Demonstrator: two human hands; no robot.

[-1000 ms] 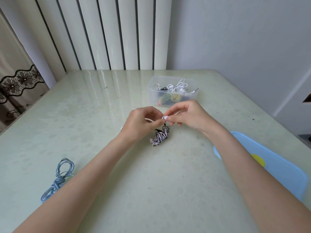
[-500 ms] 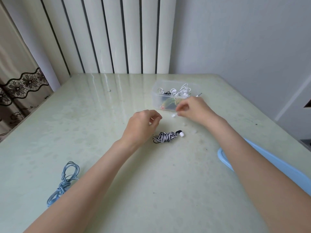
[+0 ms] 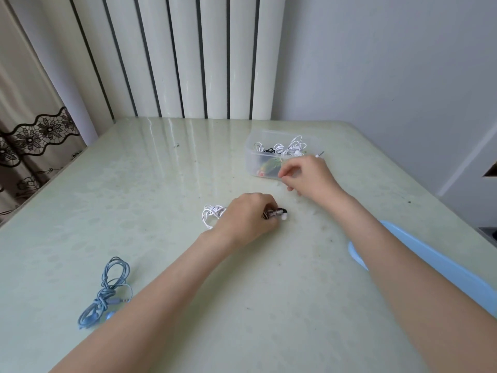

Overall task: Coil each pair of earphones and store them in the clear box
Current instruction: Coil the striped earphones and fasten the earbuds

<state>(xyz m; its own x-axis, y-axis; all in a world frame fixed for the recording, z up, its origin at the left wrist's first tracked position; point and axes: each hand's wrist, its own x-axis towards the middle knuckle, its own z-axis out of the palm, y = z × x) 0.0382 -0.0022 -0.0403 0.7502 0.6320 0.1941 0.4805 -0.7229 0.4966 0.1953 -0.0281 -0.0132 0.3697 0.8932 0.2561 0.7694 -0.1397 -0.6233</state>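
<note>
While the left hand point(image 3: 248, 215) has dropped onto the striped earphones point(image 3: 277, 213) on the bench point(image 3: 161, 184), fingers curled around the bundle, a white pair point(image 3: 212, 214) now lies beside it. The right hand point(image 3: 309, 176), loosely curled, apparently empty, has reached the clear box point(image 3: 255, 146); striped pair probably goes in next.

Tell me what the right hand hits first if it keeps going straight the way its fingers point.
The right hand points left and slightly away, its fingertips already at the near wall of the clear box. It would probably meet that wall first, though from this one view I cannot tell whether they already touch.
</note>
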